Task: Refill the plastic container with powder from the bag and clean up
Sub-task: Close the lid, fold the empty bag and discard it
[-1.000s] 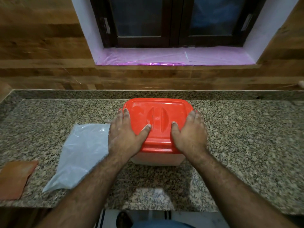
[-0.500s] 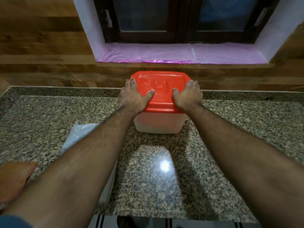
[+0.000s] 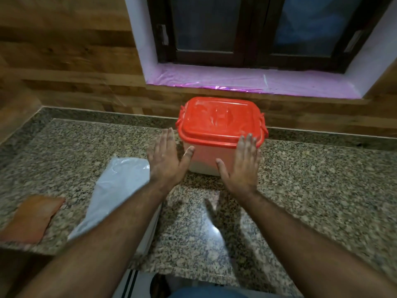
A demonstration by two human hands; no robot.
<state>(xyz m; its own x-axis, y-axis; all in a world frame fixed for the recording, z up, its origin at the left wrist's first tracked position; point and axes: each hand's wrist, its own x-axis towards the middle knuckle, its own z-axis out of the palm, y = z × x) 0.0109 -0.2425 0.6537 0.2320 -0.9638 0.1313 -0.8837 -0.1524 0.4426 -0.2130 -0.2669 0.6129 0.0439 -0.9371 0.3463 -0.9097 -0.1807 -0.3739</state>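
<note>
The plastic container point(image 3: 206, 157), translucent white with a red lid point(image 3: 219, 121) closed on top, stands at the back of the granite counter against the wall. My left hand point(image 3: 166, 161) and my right hand point(image 3: 241, 166) hover open just in front of it, palms down, fingers spread, holding nothing. They are apart from the lid. The flattened clear plastic bag point(image 3: 117, 188) lies on the counter to the left, partly hidden under my left forearm.
An orange-brown cloth point(image 3: 32, 218) lies at the counter's front left edge. The granite counter point(image 3: 311, 190) stretches to the right. A wooden wall and a window sill covered in purple film point(image 3: 236, 81) rise behind the container.
The container went from near the front to the back wall, pushed by both hands on its lid. Both hands have now let go and drawn back towards me.
</note>
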